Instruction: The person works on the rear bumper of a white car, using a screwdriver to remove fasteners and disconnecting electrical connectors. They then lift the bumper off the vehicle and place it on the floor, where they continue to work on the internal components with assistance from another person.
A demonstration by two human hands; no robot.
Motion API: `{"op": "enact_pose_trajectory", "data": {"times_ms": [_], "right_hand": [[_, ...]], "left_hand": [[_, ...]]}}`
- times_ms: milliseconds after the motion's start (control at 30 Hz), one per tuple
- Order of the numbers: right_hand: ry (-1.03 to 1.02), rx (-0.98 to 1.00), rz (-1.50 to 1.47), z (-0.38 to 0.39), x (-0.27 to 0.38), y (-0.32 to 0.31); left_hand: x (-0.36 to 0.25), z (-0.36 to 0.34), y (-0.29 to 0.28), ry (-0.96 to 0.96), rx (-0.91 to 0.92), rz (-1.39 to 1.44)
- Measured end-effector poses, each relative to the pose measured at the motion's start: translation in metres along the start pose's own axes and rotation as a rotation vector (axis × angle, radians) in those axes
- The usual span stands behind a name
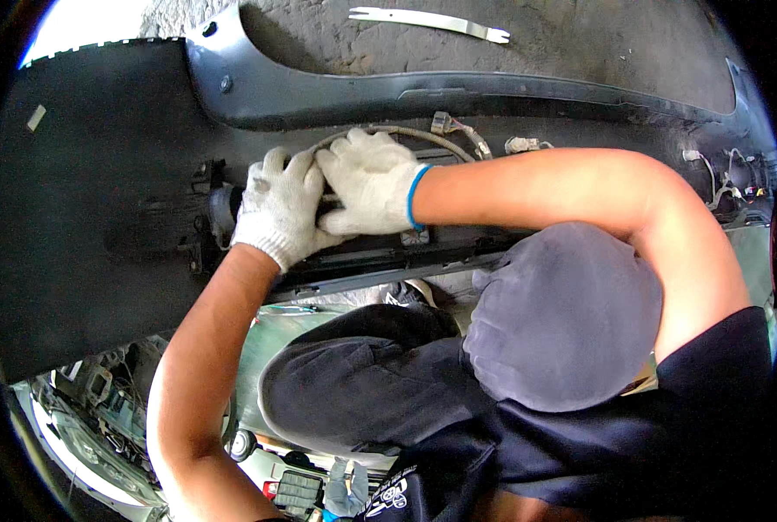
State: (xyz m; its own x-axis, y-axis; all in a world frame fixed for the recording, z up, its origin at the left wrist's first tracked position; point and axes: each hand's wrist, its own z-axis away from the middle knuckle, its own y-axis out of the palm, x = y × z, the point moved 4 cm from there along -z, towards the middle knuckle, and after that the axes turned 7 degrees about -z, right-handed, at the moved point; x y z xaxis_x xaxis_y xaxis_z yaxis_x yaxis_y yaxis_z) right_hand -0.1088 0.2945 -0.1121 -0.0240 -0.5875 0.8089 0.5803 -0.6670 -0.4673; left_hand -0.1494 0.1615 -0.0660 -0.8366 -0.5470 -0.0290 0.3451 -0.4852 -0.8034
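Observation:
A large dark car bumper lies with its inner side up, its grey-blue edge curving along the far side. My left hand, in a white knit glove, is closed with bent fingers over the bumper's middle section. Beside it, nearly touching, my right hand wears a matching glove with a blue cuff, its fingers curled toward the left. What lies under the fingers is hidden. A sheathed wiring harness arcs just beyond my right hand, near a grey connector. Left of my left hand sits a round fitting in a black bracket.
A silver pry bar lies on the rough concrete floor beyond the bumper. A white connector and more wiring sit toward the right. At lower left are exposed vehicle parts. My bent knee is close to the near edge.

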Motion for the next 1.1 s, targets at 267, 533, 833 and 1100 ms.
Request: {"op": "enact_pose_trajectory", "data": {"times_ms": [267,533,833,1100], "right_hand": [[-0.152,-0.043,0.074,0.009,-0.008,0.001],[-0.165,-0.057,0.096,0.008,-0.005,-0.001],[-0.164,-0.112,0.087,0.005,-0.006,0.005],[-0.134,-0.069,0.082,0.000,-0.006,0.003]], "left_hand": [[0.000,0.000,0.001,-0.022,-0.001,0.001],[0.002,-0.002,-0.001,-0.019,0.024,0.024],[0.002,0.000,0.001,-0.006,0.000,0.059],[0.001,-0.006,-0.001,-0.027,0.086,0.061]]}}
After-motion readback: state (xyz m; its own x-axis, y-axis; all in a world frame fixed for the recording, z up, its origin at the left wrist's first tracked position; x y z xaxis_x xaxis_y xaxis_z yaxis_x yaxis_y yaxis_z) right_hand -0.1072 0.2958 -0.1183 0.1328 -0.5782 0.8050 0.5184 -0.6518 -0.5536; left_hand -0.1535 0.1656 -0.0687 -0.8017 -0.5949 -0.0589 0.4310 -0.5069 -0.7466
